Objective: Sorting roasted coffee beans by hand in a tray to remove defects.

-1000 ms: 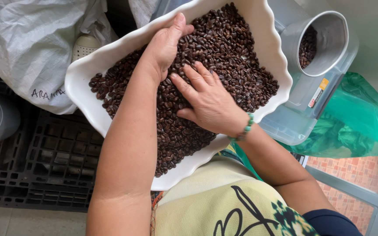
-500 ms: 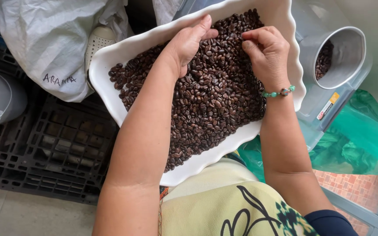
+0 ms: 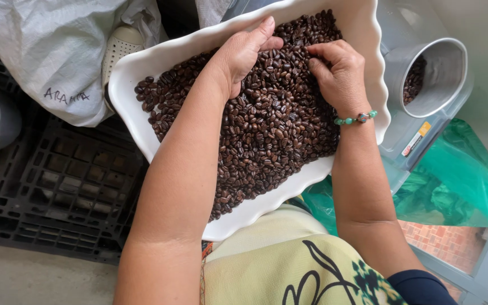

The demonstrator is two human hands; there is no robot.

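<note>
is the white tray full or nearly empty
Nearly full: dark coffee beans cover most of the tray, with bare white only near its left end. Both hands rest in them.

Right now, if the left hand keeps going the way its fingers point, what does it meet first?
The left hand lies on the coffee beans, fingers aimed at the far rim of the white tray. It would probably push through a few beans, then meet that scalloped rim; depth is unclear.
</note>
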